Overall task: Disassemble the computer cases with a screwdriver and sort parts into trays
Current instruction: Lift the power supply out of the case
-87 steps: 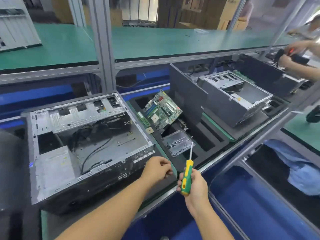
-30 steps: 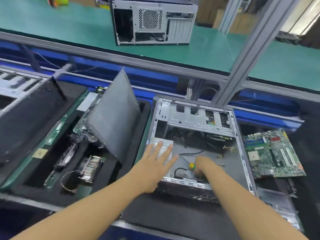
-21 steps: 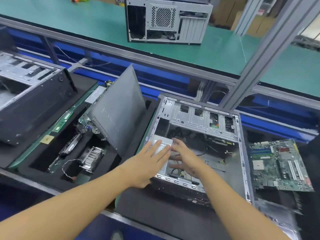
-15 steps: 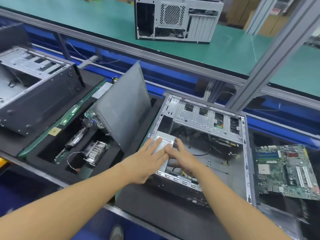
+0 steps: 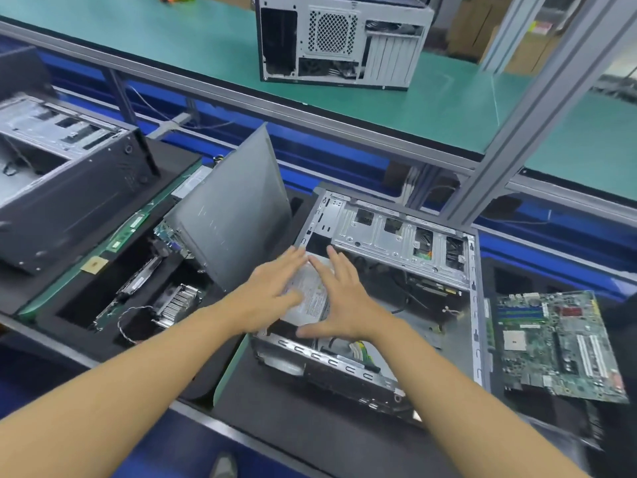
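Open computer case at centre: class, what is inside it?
A labelled hard drive between the left hand and right hand, black cables, yellow-white wires. Hands hide the drive's edges and underside.

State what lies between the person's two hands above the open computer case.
In the head view, a silver labelled drive lies between the left hand and the right hand, inside the open case.

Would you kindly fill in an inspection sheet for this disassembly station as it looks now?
Surface: black foam mat under the open case.
Job's things: silver drive inside the case; motherboard at right; side panel leaning at left, near heatsink.
Clutter: nothing seen.
Grippers: left hand and right hand, fingers straight, flank the drive.
Cables: black cable inside case; wire loop by heatsink.
Surroundings: green shelf bearing another case; aluminium post.
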### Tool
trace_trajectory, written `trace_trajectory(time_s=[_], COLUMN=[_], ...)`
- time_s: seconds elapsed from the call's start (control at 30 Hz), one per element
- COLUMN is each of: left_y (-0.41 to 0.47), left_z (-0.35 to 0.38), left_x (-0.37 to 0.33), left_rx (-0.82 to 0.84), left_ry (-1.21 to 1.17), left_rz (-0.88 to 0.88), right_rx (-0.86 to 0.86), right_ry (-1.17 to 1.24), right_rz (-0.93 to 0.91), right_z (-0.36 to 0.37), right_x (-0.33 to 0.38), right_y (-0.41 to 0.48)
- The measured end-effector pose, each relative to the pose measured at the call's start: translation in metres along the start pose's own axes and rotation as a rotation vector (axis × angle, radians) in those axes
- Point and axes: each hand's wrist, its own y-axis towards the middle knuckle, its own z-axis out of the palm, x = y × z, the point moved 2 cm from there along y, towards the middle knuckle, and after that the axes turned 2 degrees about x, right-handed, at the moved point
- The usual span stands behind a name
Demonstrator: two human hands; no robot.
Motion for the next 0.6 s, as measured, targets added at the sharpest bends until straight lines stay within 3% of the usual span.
trace_trajectory(time_s=[0.17, 0.37, 0.6], left_y=[0.022, 0.027, 0.027], left_z=[0.022, 0.025, 0.026], left_x=[0.0, 0.008, 0.005], left_rx=[-0.259, -0.43, -0.493], left_ry=[-0.107, -0.131, -0.007], left_rz=[-0.141, -0.135, -0.119], right_rx=[0.137, 0.216, 0.102], right_ry=[-0.277, -0.2, -0.132], right_rz=[0.149, 0.235, 0.183], right_z=[0.003, 0.002, -0.005], right_x=[0.021, 0.032, 0.033], right_y=[0.025, 0.035, 0.017])
